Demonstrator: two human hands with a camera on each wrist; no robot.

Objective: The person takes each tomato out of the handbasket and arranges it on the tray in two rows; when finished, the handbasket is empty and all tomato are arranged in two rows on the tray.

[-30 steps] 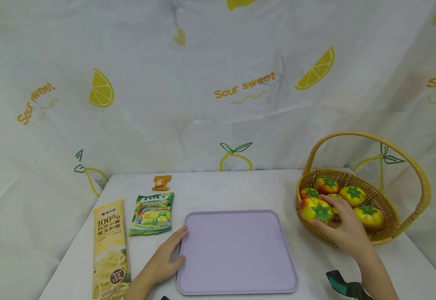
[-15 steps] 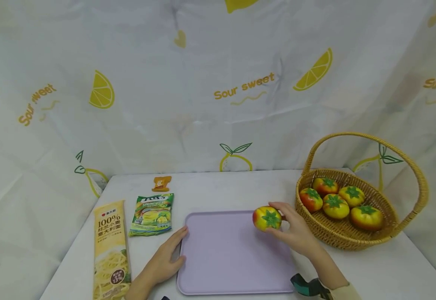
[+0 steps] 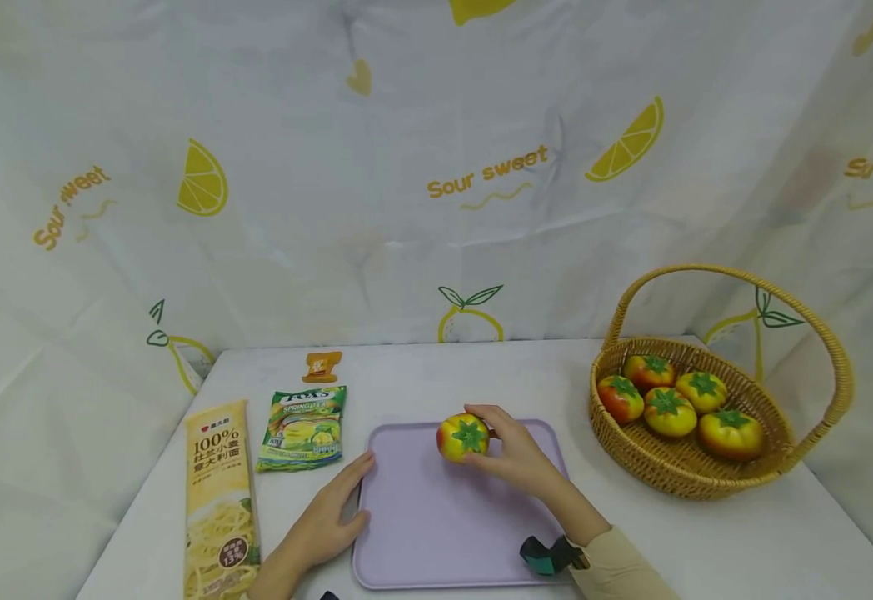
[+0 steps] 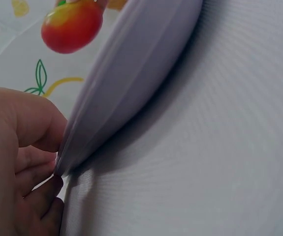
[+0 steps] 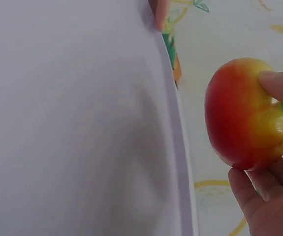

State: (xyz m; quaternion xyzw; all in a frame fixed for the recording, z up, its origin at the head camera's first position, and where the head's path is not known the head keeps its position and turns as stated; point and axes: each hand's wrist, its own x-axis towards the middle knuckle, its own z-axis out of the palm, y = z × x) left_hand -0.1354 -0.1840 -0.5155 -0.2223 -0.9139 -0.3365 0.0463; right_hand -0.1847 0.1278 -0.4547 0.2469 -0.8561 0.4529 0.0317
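Note:
My right hand [image 3: 515,458] pinches a red and yellow tomato [image 3: 462,438] with a green star-shaped top. It holds the tomato over the far middle part of a lilac tray [image 3: 436,533]. In the right wrist view, thumb and fingers grip the tomato [image 5: 242,113] from opposite sides, and the tray [image 5: 82,123] shows beside it. My left hand [image 3: 324,517] rests at the tray's left edge, its fingers fairly straight. The left wrist view shows those fingertips [image 4: 52,135] touching the tray rim [image 4: 89,98].
A wicker basket [image 3: 676,487] with a tall handle stands at the right and holds several similar tomatoes [image 3: 670,412]. On the left lie a long pasta packet [image 3: 221,492] and a green candy bag [image 3: 303,429]. Behind them is a small orange packet [image 3: 321,367].
My right hand has lifted the tomato out of the basket and carried it left over the tray. The left hand stays at the tray's edge.

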